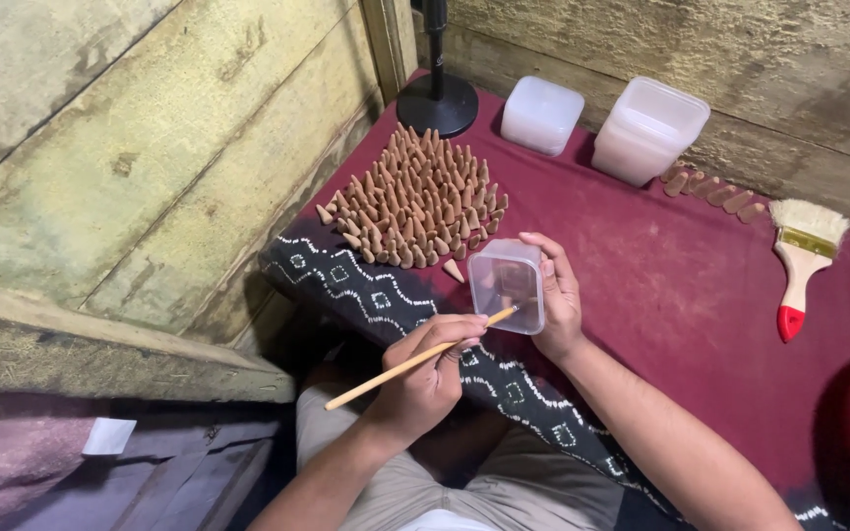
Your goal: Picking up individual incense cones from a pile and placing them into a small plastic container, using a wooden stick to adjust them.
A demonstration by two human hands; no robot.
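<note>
So the person's right hand (555, 295) is wrapped around a small clear plastic box (507, 285), fingers closed on its far side, holding it tilted up just above the dark red cloth (681, 285). The left hand (425, 379) is pinched shut on a thin wooden stick (415, 360), held kind of like a pencil, and the stick's tip sits right at the lower edge of the box. There's something brownish inside the box, but it's too blurry through the plastic to tell what. Just behind the box is a big cluster of little brown cones (417, 200) standing upright on the cloth, with one loose cone (454, 269) lying beside the box. Further back are two white tubs (597, 123), a black round stand base (437, 101), a short row of cones (715, 190) and a paintbrush (799, 261) with a red-tipped handle.
</note>
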